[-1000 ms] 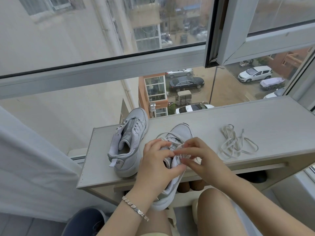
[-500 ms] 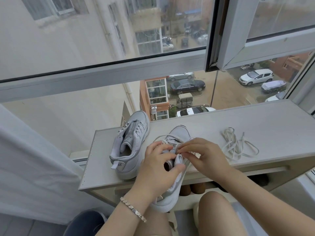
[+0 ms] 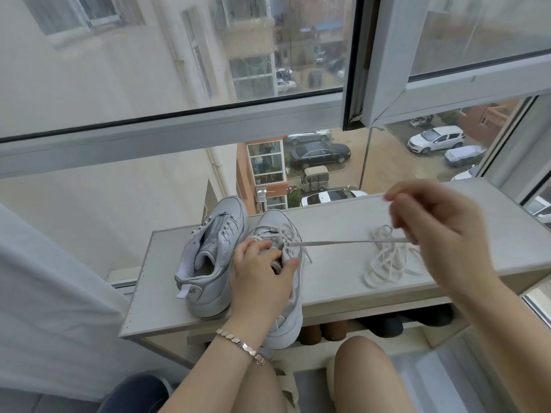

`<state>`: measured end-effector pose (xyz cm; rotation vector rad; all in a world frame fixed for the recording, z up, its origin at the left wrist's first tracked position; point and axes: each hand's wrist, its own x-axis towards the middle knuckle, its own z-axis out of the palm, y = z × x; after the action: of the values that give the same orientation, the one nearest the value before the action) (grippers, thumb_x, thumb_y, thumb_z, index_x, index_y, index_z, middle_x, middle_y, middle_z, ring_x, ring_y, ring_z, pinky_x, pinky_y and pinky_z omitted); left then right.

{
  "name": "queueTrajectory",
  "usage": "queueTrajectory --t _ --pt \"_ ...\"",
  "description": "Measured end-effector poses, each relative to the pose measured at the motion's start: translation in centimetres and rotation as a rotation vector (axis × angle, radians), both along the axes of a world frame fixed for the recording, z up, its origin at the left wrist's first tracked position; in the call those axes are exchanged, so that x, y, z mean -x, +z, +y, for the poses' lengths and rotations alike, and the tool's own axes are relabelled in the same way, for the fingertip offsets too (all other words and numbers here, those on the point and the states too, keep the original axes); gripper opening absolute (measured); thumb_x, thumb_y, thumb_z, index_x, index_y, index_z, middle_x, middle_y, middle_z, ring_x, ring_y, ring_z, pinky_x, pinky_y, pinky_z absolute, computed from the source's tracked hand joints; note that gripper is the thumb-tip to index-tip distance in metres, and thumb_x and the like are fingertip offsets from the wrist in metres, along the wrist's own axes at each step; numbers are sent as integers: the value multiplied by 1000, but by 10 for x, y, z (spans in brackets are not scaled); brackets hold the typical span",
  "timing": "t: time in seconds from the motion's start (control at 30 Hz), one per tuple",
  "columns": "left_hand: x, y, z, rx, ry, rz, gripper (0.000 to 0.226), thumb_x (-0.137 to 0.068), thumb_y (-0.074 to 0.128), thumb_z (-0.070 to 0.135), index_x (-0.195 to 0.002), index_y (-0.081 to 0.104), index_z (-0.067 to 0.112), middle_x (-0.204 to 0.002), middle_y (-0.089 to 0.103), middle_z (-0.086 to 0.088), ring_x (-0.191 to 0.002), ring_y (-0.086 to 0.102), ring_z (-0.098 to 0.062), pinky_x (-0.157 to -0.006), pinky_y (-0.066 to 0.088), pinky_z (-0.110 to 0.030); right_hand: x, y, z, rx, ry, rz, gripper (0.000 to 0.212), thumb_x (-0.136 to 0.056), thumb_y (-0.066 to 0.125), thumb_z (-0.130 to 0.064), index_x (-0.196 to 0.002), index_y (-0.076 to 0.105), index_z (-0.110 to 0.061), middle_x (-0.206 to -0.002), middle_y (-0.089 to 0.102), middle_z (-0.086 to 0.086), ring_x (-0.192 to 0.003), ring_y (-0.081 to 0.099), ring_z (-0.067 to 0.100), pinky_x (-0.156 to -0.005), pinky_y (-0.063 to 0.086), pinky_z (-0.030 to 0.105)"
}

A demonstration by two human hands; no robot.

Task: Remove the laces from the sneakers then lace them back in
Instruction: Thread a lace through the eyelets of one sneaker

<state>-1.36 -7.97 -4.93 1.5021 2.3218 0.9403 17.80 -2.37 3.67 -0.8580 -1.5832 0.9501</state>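
One limp, light flat white lace (image 3: 337,242): right hand (image 3: 441,245) pinches it taut; left hand (image 3: 262,281) grips the white leather sneaker (image 3: 277,222).

White shelf (image 3: 343,278) below window (image 3: 179,135), perhaps shoes (image 3: 384,324) underneath

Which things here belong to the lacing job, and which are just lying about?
Job: held sneaker, gripped by left hand; taut lace, pinched by right hand; unlaced sneaker; loose lace on the shelf.
Lying about: shoes under the shelf; white curtain; bracelet.
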Motion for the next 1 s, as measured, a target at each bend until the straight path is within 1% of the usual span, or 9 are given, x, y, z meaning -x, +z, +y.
queueTrajectory --t 0.1,0.17,0.27,0.43,0.6,0.67,0.73,0.83,1.0 --pt "1 -1 -1 -2 -14 5 32 -83 62 42 -103 68 17 -127 50 10 -128 22 -9 -105 22 -28 5 -24 23 183 6 -843 16 -90 52 -20 -84 66 -26 -74 63 -8 -69 59 6 -64 45 20" --pt "0 -1 -2 -5 -25 4 35 -82 62 43 -104 68 16 -127 50 10 -128 22 -9 -106 21 -28 21 -45 27 184 84 -1054 18 -92 50 -32 -102 65 -29 -101 63 -2 -99 58 15 -86 45 30" --pt "1 1 -3 3 -47 -3 36 -82 62 45 -104 68 18 -128 49 10 -128 21 -8 -105 20 -26 55 -69 28 95 189 -938 33 -94 43 -42 -115 61 -24 -113 57 4 -110 47 22 -97 38 39" --pt "2 3 -4 57 -85 -12 34 -83 60 46 -107 66 23 -132 46 15 -129 18 -5 -106 21 -26 80 -87 21 36 367 -859 38 -99 38 -24 -64 39 -36 -73 42 -10 -86 40 19 -78 27 27" --pt "1 3 -4 40 -84 -17 41 -81 61 49 -112 65 23 -129 46 15 -129 19 -4 -104 19 -23 52 -68 6 192 188 -178 35 -97 42 -23 -72 64 -33 -95 64 1 -90 56 0 -85 39 13" --pt "1 4 -4 38 -83 -36 41 -81 62 48 -113 65 23 -128 45 15 -129 19 -5 -105 19 -23 40 -52 5 296 207 191 43 -96 42 -30 -61 66 -23 -75 68 1 -82 64 14 -89 48 26" --pt "1 4 -4 40 -77 -29 37 -80 63 48 -109 66 26 -126 43 13 -127 22 -7 -105 23 -25 32 -39 3 387 257 469 45 -90 42 -28 -46 51 -21 -52 49 -1 -56 53 16 -73 55 29" --pt "1 7 -6 87 -72 -76 29 -79 62 49 -104 65 33 -127 40 18 -122 25 -10 -102 29 -30 28 -41 -4 400 253 419 50 -91 49 -32 -43 41 -25 -47 36 -7 -46 35 12 -49 40 21" --pt "-1 10 -7 134 -64 -69 27 -81 60 50 -103 63 36 -127 39 24 -118 28 -13 -99 34 -33 24 -61 7 513 207 -38 52 -99 38 -24 -47 39 -22 -46 37 -7 -45 33 13 -45 29 17"
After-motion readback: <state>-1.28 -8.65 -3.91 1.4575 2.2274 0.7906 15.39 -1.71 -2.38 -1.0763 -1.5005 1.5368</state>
